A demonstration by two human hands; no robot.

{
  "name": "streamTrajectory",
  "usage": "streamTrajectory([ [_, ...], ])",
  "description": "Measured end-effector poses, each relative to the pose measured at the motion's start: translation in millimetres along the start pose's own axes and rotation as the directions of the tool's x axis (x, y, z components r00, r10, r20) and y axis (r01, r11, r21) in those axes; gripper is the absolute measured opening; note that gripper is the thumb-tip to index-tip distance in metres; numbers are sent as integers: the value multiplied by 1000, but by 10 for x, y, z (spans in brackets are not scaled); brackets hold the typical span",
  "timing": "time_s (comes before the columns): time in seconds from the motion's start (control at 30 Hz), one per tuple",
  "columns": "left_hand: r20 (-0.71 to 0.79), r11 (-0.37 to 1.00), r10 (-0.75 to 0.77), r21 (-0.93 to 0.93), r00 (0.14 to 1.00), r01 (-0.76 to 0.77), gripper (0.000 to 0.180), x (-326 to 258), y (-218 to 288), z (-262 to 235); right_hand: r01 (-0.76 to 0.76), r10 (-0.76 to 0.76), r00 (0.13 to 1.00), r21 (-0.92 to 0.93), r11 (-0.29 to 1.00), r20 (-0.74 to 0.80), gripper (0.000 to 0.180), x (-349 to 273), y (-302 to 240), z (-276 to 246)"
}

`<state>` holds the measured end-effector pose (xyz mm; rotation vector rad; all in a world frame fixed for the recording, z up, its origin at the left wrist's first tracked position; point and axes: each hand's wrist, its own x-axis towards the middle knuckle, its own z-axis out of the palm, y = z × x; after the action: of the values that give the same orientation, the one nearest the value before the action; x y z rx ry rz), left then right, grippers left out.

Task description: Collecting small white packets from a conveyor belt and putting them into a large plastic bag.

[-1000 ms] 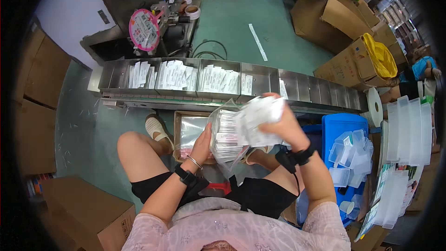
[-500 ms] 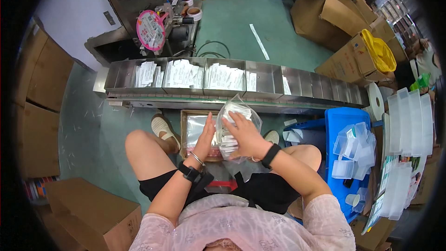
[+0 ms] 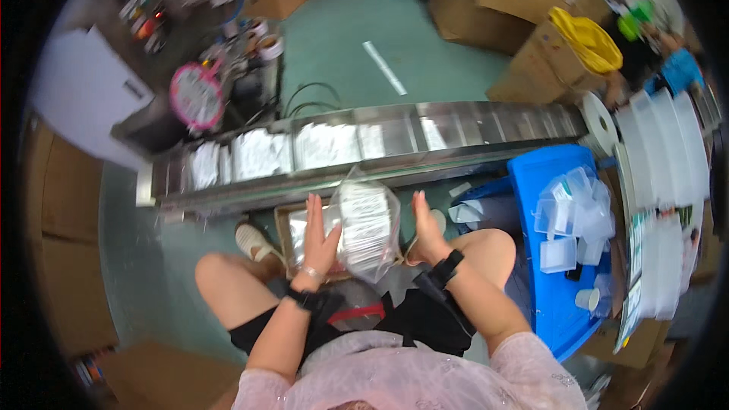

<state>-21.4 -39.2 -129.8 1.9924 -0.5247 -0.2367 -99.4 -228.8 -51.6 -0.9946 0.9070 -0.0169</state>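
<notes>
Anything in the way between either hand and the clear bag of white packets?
Nothing visible. The right hand stands just off the right side of the clear bag, with only an open gap between. The left hand is at its left edge; whether it touches is unclear.

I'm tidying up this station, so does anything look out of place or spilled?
Yes, a long, thin white strip lies alone on the smooth green floor beyond the grey metal compartmented trough. It seems dropped, with nothing beside it.
</notes>
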Motion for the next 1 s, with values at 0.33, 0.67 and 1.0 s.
streamTrajectory([
  [0.33, 625, 467, -200, 738, 754, -487, 109, 98, 367, 565, 470, -457, 840, -29, 882, -292, 77, 1581, -2093, -1415],
  [0.67, 610, 543, -281, 737, 741, -401, 122, 459, 610, 549, -199, -256, 808, -655, 729, -531, 83, 2828, -1560, -1757],
  [1.0, 625, 575, -328, 727, 708, -376, 106, 506, 935, 554, -54, -450, 801, -795, 604, -396, 75, 2580, -2503, -1825],
])
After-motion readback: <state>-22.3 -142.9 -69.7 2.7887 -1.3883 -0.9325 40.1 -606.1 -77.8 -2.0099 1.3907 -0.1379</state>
